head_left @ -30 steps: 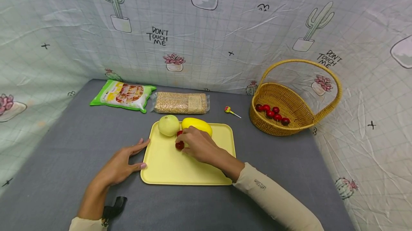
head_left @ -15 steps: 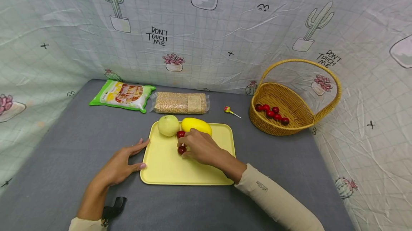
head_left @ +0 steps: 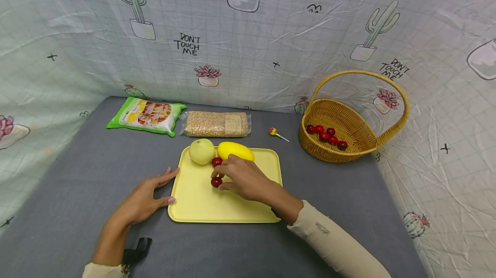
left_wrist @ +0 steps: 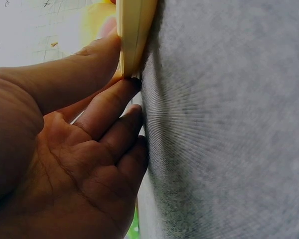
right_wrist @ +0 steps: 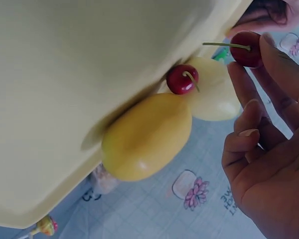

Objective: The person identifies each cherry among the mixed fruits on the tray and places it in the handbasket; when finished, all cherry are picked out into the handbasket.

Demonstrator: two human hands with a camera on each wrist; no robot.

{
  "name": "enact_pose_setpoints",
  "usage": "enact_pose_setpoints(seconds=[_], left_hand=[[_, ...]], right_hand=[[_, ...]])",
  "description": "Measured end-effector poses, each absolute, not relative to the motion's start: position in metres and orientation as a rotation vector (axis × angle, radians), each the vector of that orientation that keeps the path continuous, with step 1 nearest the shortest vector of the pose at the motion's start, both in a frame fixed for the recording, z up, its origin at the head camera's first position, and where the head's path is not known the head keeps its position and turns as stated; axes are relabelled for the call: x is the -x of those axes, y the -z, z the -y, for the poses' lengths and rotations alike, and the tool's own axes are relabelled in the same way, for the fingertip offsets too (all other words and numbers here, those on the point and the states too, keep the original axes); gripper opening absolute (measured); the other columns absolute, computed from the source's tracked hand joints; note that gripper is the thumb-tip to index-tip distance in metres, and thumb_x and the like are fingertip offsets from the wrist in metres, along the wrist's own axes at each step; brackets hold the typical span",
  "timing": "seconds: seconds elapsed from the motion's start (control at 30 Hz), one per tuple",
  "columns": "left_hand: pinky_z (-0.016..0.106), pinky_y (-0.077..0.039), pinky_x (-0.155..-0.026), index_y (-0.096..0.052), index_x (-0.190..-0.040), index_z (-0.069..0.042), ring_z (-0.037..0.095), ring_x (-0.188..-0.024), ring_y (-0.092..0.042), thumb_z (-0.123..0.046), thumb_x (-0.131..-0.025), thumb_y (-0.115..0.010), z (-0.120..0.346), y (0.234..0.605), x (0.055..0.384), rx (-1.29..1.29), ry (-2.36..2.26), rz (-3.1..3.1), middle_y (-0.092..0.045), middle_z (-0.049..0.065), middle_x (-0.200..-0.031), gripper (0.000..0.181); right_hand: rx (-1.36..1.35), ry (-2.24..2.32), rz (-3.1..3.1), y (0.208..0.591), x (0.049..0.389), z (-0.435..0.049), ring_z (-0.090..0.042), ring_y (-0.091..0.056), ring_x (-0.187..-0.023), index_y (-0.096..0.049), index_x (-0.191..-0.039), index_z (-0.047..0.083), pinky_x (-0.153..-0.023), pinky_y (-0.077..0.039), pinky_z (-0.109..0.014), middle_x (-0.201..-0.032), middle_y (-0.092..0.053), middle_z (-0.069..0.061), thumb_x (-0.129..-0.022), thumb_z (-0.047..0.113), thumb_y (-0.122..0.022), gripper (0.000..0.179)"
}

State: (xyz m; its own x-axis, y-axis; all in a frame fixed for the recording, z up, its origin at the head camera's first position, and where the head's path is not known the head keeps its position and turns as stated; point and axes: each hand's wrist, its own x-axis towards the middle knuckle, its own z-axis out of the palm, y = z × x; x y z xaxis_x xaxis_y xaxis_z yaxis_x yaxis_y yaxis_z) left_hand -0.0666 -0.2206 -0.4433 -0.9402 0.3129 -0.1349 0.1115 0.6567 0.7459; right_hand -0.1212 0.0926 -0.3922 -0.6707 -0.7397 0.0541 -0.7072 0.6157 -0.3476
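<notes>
My right hand (head_left: 244, 178) pinches a dark red cherry (right_wrist: 245, 49) between thumb and fingertips, its green stem sticking out, over the yellow tray (head_left: 193, 209). A second cherry (head_left: 217, 162) lies on the tray beyond it, between a round pale green fruit (head_left: 201, 151) and a yellow oval fruit (head_left: 236, 151). At the tray's left edge rests my left hand (head_left: 145, 198); in the left wrist view its thumb touches the rim (left_wrist: 131, 40) and its other fingers reach along the side, loosely extended.
A wicker basket (head_left: 319, 154) with a tall handle holds several cherries at the right. Behind the tray lie a green-edged snack bag (head_left: 146, 115), a clear pack of grains (head_left: 211, 124) and a lollipop (head_left: 273, 131). A printed cloth hangs behind the grey table.
The right hand has shifted the pinched cherry slightly toward me, apart from the other cherry, which now shows more fully. The left hand stays at the tray's edge.
</notes>
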Motion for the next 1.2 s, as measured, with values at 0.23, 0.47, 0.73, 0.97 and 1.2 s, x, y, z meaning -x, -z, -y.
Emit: enact_pose_setpoints(seconds=[0.23, 0.47, 0.73, 0.97, 1.2], left_hand=[[0.074, -0.035, -0.115, -0.045, -0.163, -0.014, 0.055, -0.153, -0.035, -0.017, -0.09, -0.085, 0.221, 0.443, 0.066, -0.34, -1.147, -2.63, -0.035, 0.029, -0.167, 0.084], [0.074, -0.034, -0.115, -0.045, -0.163, -0.014, 0.055, -0.153, -0.035, -0.018, -0.09, -0.085, 0.222, 0.444, 0.066, -0.344, -1.159, -2.626, -0.035, 0.029, -0.167, 0.084], [0.074, -0.034, -0.115, -0.045, -0.163, -0.015, 0.055, -0.153, -0.034, -0.019, -0.09, -0.085, 0.222, 0.444, 0.066, -0.35, -1.161, -2.627, -0.035, 0.028, -0.167, 0.084], [0.075, -0.033, -0.115, -0.045, -0.163, -0.015, 0.055, -0.153, -0.035, -0.018, -0.09, -0.085, 0.222, 0.445, 0.066, -0.351, -1.163, -2.626, -0.035, 0.028, -0.167, 0.084], [0.075, -0.033, -0.115, -0.044, -0.164, -0.015, 0.055, -0.153, -0.034, -0.018, -0.09, -0.085, 0.223, 0.446, 0.066, -0.353, -1.16, -2.623, -0.035, 0.029, -0.166, 0.084]], right_hand=[[1.242, 0.654, -2.764, 0.38, 0.12, -0.099, -0.009, -0.054, -0.092, -0.078, -0.118, 0.028, -0.068, -0.046, -0.022, -0.107, -0.074, 0.007, -0.091, 0.029, -0.086, 0.028], [1.259, 0.734, -2.848, 0.37, 0.127, -0.108, -0.013, -0.059, -0.095, -0.08, -0.121, 0.024, -0.07, -0.049, -0.025, -0.108, -0.075, 0.001, -0.091, 0.026, -0.086, 0.031], [1.229, 0.85, -2.937, 0.357, 0.138, -0.124, -0.017, -0.065, -0.101, -0.08, -0.119, 0.019, -0.077, -0.054, -0.03, -0.11, -0.076, 0.003, -0.09, 0.022, -0.087, 0.03], [1.178, 0.903, -3.013, 0.348, 0.149, -0.141, -0.016, -0.061, -0.096, -0.079, -0.122, 0.019, -0.076, -0.052, -0.029, -0.111, -0.078, 0.003, -0.092, 0.023, -0.085, 0.031], [1.097, 0.949, -3.094, 0.34, 0.157, -0.159, -0.019, -0.06, -0.09, -0.08, -0.121, 0.018, -0.073, -0.055, -0.033, -0.109, -0.079, -0.001, -0.089, 0.021, -0.088, 0.033]])
